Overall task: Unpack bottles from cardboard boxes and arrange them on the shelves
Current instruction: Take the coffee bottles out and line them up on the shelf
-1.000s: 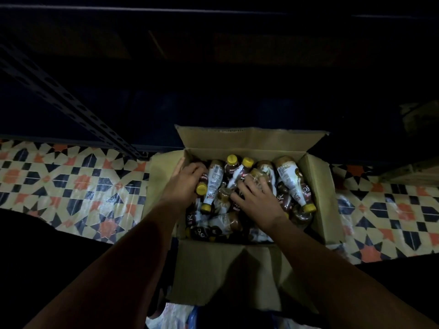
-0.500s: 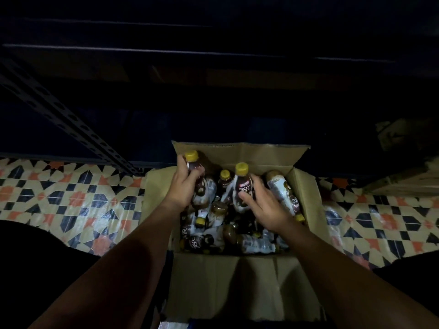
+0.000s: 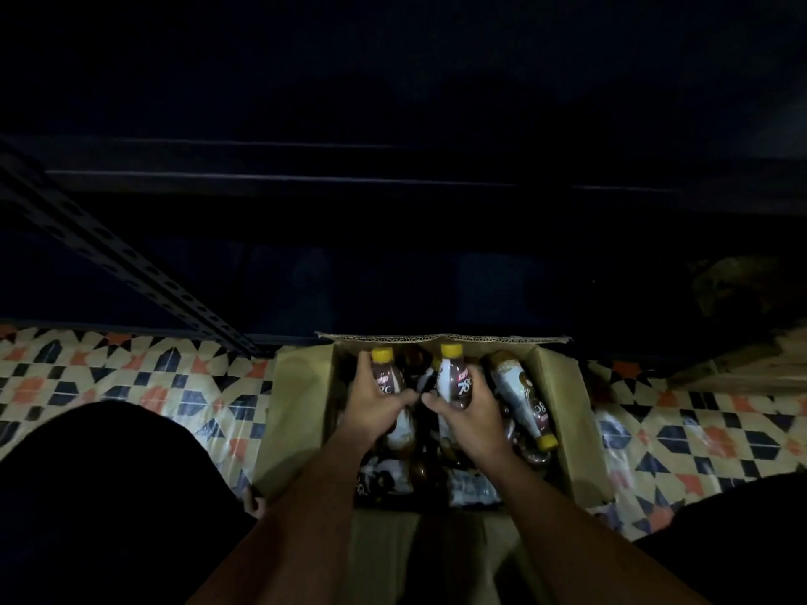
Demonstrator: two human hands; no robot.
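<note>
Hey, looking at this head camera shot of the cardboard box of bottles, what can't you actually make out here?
- Metal shelves, head view: darkness hides whether anything stands on them.
- Lower bottles in the brown cardboard box: hidden by both forearms and shadow, so no count.
- Label of the yellow-capped brown bottle in the left hand: partly covered by fingers.
- Bottle in the right hand: base hidden by the hand.

Looks like a dim shop stockroom: slotted metal shelving upright (image 3: 131,266) rising behind an open cardboard box (image 3: 297,412) of yellow-capped bottles (image 3: 519,395), patterned tile floor (image 3: 131,382) on either side of the box.
</note>
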